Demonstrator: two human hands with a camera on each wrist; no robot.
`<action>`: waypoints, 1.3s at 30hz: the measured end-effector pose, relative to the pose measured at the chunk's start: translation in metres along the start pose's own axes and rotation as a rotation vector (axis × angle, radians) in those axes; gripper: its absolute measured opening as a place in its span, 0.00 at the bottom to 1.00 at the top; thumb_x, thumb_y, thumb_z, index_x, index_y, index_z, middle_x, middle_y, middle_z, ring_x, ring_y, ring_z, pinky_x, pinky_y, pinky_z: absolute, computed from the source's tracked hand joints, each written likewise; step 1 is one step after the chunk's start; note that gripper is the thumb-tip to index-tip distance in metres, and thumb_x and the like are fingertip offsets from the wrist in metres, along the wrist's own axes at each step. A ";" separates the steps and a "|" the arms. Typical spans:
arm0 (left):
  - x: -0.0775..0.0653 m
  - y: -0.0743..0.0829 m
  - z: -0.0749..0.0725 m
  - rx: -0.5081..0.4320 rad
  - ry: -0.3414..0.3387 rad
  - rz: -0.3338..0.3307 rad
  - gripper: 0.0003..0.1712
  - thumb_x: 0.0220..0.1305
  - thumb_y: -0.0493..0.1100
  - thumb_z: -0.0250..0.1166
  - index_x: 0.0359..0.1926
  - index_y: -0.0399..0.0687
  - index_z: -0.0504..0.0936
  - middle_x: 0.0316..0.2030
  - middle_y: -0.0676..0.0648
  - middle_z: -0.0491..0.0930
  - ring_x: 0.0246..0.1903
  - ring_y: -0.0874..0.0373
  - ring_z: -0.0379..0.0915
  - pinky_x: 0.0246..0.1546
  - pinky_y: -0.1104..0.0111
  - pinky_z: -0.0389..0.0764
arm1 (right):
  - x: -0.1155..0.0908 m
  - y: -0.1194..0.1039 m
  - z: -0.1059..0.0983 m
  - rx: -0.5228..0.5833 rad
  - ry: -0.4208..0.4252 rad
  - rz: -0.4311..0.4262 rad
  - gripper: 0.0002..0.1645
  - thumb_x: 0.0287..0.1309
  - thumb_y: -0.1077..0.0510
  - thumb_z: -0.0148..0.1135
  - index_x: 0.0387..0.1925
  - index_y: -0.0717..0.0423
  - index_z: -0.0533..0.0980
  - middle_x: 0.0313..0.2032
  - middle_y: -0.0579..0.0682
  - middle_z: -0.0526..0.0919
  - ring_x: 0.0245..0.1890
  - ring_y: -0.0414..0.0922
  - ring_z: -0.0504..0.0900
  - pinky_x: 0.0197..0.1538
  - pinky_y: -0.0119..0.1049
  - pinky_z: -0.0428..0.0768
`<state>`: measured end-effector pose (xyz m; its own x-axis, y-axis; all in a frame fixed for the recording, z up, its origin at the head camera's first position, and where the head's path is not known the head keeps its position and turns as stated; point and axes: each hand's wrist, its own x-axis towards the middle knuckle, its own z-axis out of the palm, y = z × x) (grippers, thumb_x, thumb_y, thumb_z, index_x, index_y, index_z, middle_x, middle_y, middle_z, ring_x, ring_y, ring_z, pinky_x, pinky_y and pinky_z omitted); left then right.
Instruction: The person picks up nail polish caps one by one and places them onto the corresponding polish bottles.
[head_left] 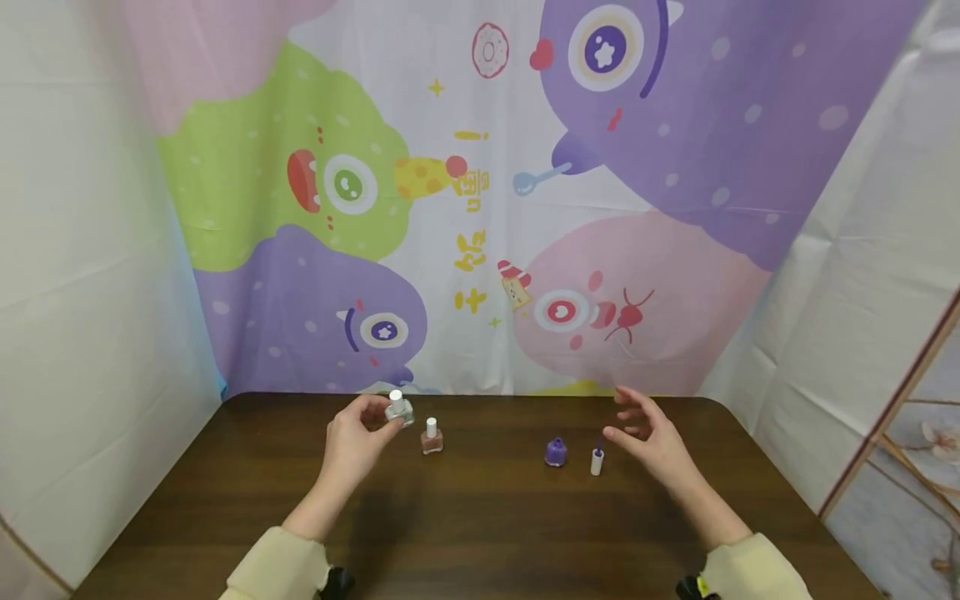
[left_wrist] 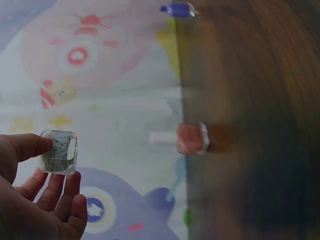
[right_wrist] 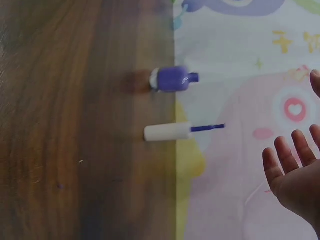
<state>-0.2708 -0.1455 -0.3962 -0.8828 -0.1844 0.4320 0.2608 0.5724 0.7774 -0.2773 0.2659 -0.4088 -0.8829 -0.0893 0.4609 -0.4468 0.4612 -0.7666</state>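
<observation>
Thumb and fingers of my left hand (head_left: 356,439) pinch a nail polish bottle (head_left: 400,410) with a white cap, raised above the table. Its glass looks pale and dark-speckled in the left wrist view (left_wrist: 59,152). Beside it a pinkish-brown nail polish bottle (head_left: 432,439) stands upright, white cap on. My right hand (head_left: 651,437) hovers with fingers spread and loosely bent, holding nothing. Nearest to it, a white brush cap (head_left: 597,462) stands on its end, its purple brush (right_wrist: 207,128) pointing up. Left of that stands an uncapped purple nail polish bottle (head_left: 555,452).
A dark wooden table (head_left: 480,533) lies under everything. Behind its back edge hangs a cloth (head_left: 480,350) printed with cartoon monsters. White cloth walls (head_left: 795,308) close in both sides, with a wooden frame (head_left: 885,417) at the far right.
</observation>
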 end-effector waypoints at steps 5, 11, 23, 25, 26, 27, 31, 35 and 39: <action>0.004 -0.022 0.006 0.018 0.034 -0.029 0.15 0.48 0.38 0.73 0.38 0.39 0.82 0.31 0.42 0.83 0.34 0.48 0.79 0.38 0.62 0.75 | -0.001 0.015 0.000 0.011 -0.002 0.041 0.38 0.54 0.59 0.67 0.65 0.56 0.63 0.56 0.57 0.71 0.50 0.46 0.72 0.52 0.36 0.76; 0.008 -0.041 0.013 0.015 0.035 -0.106 0.16 0.49 0.38 0.72 0.39 0.37 0.81 0.33 0.40 0.83 0.36 0.47 0.78 0.39 0.62 0.74 | -0.003 0.035 0.001 0.021 -0.017 0.100 0.39 0.55 0.56 0.67 0.66 0.56 0.62 0.57 0.60 0.71 0.52 0.48 0.70 0.53 0.37 0.75; 0.012 -0.062 0.030 0.000 0.030 -0.240 0.17 0.48 0.39 0.72 0.39 0.36 0.81 0.34 0.38 0.82 0.36 0.46 0.76 0.39 0.60 0.70 | -0.004 0.062 0.006 -0.007 -0.092 0.208 0.42 0.53 0.54 0.69 0.66 0.59 0.61 0.56 0.61 0.72 0.49 0.52 0.73 0.46 0.27 0.74; 0.012 -0.065 0.032 -0.003 0.017 -0.262 0.17 0.48 0.39 0.72 0.39 0.35 0.81 0.34 0.38 0.82 0.37 0.45 0.75 0.39 0.60 0.69 | -0.004 0.065 0.007 -0.020 -0.117 0.217 0.42 0.52 0.54 0.69 0.66 0.59 0.61 0.56 0.63 0.72 0.49 0.52 0.74 0.46 0.30 0.73; 0.011 -0.067 0.033 -0.003 0.011 -0.269 0.17 0.48 0.39 0.72 0.39 0.35 0.81 0.34 0.38 0.82 0.37 0.45 0.74 0.39 0.59 0.69 | -0.004 0.067 0.007 -0.025 -0.134 0.217 0.43 0.52 0.54 0.70 0.66 0.60 0.61 0.56 0.64 0.72 0.49 0.52 0.74 0.46 0.31 0.73; 0.012 -0.069 0.034 -0.005 0.008 -0.277 0.17 0.48 0.39 0.72 0.39 0.35 0.81 0.34 0.38 0.82 0.37 0.45 0.74 0.39 0.59 0.69 | -0.004 0.068 0.008 -0.022 -0.145 0.225 0.43 0.51 0.55 0.70 0.65 0.59 0.61 0.56 0.64 0.72 0.49 0.53 0.74 0.46 0.32 0.73; 0.011 -0.075 0.038 0.007 -0.008 -0.288 0.16 0.47 0.39 0.72 0.37 0.35 0.82 0.32 0.39 0.82 0.36 0.46 0.74 0.37 0.61 0.68 | -0.004 0.073 0.010 -0.024 -0.201 0.243 0.43 0.50 0.56 0.71 0.65 0.62 0.61 0.54 0.64 0.73 0.48 0.55 0.74 0.44 0.33 0.73; 0.010 -0.081 0.041 0.039 -0.020 -0.275 0.14 0.47 0.38 0.72 0.36 0.36 0.82 0.30 0.41 0.83 0.35 0.48 0.75 0.35 0.63 0.68 | -0.005 0.076 0.012 -0.027 -0.230 0.264 0.43 0.49 0.58 0.71 0.64 0.64 0.61 0.51 0.62 0.74 0.46 0.54 0.74 0.41 0.32 0.75; 0.008 -0.084 0.041 0.046 -0.034 -0.270 0.14 0.47 0.37 0.72 0.36 0.35 0.82 0.30 0.40 0.83 0.35 0.46 0.75 0.37 0.61 0.68 | -0.004 0.082 0.015 -0.038 -0.254 0.270 0.40 0.49 0.58 0.71 0.61 0.65 0.65 0.47 0.60 0.77 0.45 0.53 0.75 0.42 0.33 0.75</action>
<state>-0.3161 -0.1619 -0.4767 -0.9309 -0.3083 0.1957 -0.0028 0.5420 0.8404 -0.3124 0.2912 -0.4804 -0.9780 -0.1739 0.1152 -0.1916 0.5304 -0.8258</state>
